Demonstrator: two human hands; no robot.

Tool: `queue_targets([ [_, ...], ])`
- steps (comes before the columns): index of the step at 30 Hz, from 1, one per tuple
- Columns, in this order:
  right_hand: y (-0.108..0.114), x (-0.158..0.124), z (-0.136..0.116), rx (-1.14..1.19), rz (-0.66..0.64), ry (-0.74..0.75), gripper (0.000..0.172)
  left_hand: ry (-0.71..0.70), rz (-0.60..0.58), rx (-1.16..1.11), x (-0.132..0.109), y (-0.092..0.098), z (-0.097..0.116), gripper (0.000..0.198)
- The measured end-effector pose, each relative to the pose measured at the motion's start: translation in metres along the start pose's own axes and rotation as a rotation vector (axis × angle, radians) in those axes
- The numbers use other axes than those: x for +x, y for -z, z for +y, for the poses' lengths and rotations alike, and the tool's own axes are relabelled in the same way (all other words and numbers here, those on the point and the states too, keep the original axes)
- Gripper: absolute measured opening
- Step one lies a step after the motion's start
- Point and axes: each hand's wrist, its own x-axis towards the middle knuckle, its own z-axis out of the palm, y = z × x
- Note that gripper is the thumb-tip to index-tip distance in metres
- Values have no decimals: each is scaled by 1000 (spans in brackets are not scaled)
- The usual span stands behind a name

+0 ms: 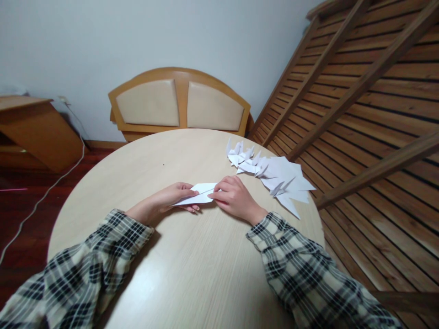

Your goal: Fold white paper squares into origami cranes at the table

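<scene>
A folded white sheet of paper (202, 193), long and pointed at its left end, is held between my two hands just above the table. My left hand (174, 195) grips the pointed end, thumb on top and fingers underneath. At the other end my right hand (233, 197) pinches the paper with thumb and fingers; that end is partly hidden behind the fingers. A crease or slit runs along the paper's middle. To the right of my right hand lie several folded paper cranes (255, 165) and loose white paper (284, 171).
The round wooden table (137, 169) fills the middle. Behind it stands a headboard (183, 100) with two cream panels. A slatted wooden frame (370, 109) leans at the right. On the left are a wooden cabinet (41, 130) and a white cable (51, 189) across the floor.
</scene>
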Motion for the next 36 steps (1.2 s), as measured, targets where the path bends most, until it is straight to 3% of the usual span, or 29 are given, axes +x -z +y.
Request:
queue_targets([
  [3, 1, -2, 5, 0, -3, -12, 16, 36, 6, 105, -1, 6, -1, 45],
  [5, 1, -3, 7, -4, -11, -23, 16, -27, 102, 315, -2, 9, -1, 55],
  [9, -1, -3, 8, -4, -55, -36, 16, -425, 466, 928, -4, 14, 3, 34],
  [11, -4, -2, 6, 7, -84, -40, 14, -585, 534, 1145, -4, 13, 4, 25],
  [16, -10, -1, 4, 36, -146, -87, 12, -752, 256, 1391, -1, 2, -3, 23],
  [18, -11, -1, 4, 50, -167, -101, 13, -768, 198, 1462, 1, -1, -8, 23],
  [22, -12, -2, 4, 86, -179, -115, 14, -742, 185, 1535, 6, -1, -15, 25],
  [36, -23, -8, 12, 324, -99, -160, 8, -759, 121, 1419, 13, 7, -22, 19],
])
